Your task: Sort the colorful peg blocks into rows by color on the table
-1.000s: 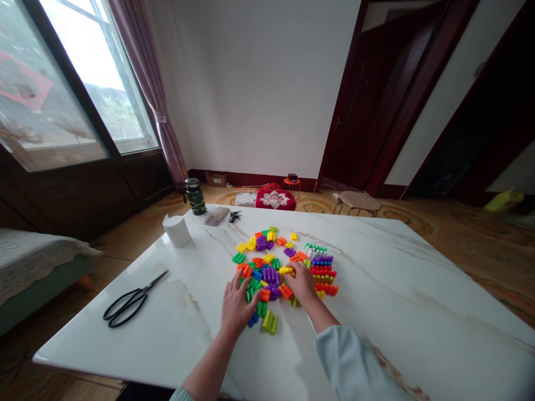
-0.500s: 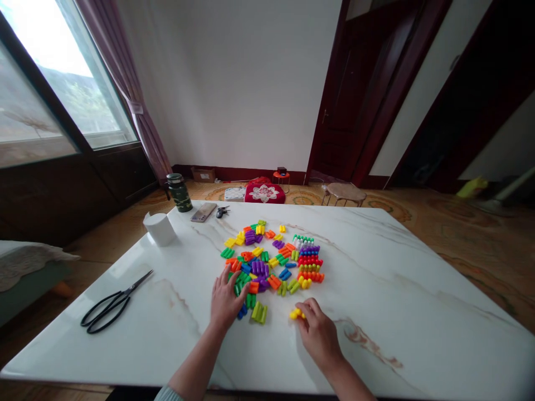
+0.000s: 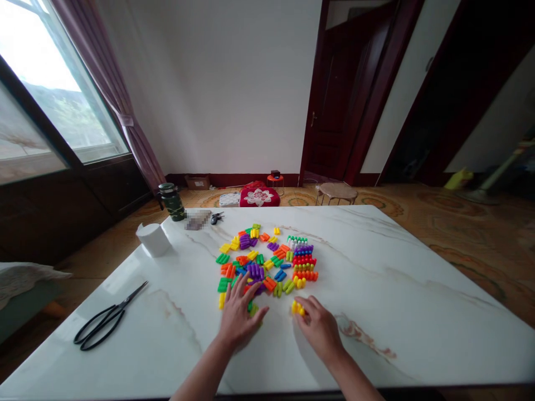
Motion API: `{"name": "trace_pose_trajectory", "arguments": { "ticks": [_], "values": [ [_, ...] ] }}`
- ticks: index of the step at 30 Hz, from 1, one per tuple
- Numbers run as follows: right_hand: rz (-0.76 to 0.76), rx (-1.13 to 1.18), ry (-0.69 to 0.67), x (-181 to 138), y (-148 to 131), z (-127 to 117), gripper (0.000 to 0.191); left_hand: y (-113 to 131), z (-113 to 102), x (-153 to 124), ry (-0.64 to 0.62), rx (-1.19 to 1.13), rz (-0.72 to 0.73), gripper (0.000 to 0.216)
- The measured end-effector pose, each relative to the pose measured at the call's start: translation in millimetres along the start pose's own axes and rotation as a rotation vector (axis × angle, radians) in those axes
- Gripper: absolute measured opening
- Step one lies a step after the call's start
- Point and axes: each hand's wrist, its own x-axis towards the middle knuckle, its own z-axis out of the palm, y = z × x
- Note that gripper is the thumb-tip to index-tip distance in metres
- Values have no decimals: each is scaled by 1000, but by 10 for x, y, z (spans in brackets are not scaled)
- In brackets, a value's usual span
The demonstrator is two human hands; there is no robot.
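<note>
Plainly, our right hand has thumb and fingers pinched around a small yellow plastic piece with rounded lobes, just above or against the white, brown-veined marble-look tabletop; we cannot tell whether the piece touches it. That piece is on the near side of the scattered colours, with bare surface around it. Our left hand is spread, palm down, over the near left part of the heap, fingertips by a purple ribbed plastic block. We see nothing gripped there, though the palm hides what lies beneath.

Around our fingers lie ribbed plastic pieces in orange, green, blue and yellow, among them a blue ribbed piece and a lime-green ribbed piece. To their right, knobbly plastic strips lie in close rows: green, white, purple, red, olive and orange, with yellow lobes at the near end.

Well to our left rest black-handled metal scissors, blades pointing away from us. Beyond them we have a white paper roll, a dark green camouflage-patterned flask standing upright, and a dark bunch of keys.
</note>
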Motion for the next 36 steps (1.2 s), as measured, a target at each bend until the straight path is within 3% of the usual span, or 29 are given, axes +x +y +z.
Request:
{"name": "trace_pose_trajectory", "arguments": {
  "ticks": [3, 6, 9, 13, 15, 17, 24, 29, 36],
  "values": [
    [122, -48, 118, 13, 253, 3, 32, 128, 84, -22, -59, 23, 31, 56],
    [223, -28, 52, 12, 431, -54, 33, 148, 139, -16, -54, 47, 14, 49],
    [283, 12, 28, 33, 481, -194, 50, 123, 149, -9, -59, 55, 20, 46],
    [120, 211, -149, 152, 473, -412, 65, 108, 143, -11, -62, 67, 16, 45],
    [29, 328, -265, 217, 477, -452, 63, 110, 141, -13, -60, 73, 21, 45],
    [9, 393, -284, 251, 482, -427, 55, 116, 136, -15, -51, 77, 34, 45],
    [148, 346, 58, 250, 574, -182, 21, 140, 104, -21, -22, 89, 57, 41],
    [340, 256, 189, 392, 706, -135, 34, 134, 120, -18, 3, 85, 63, 41],
    [300, 222, 259, 421, 691, 28, 38, 140, 111, -18, -4, 84, 59, 41]
  ]
}}
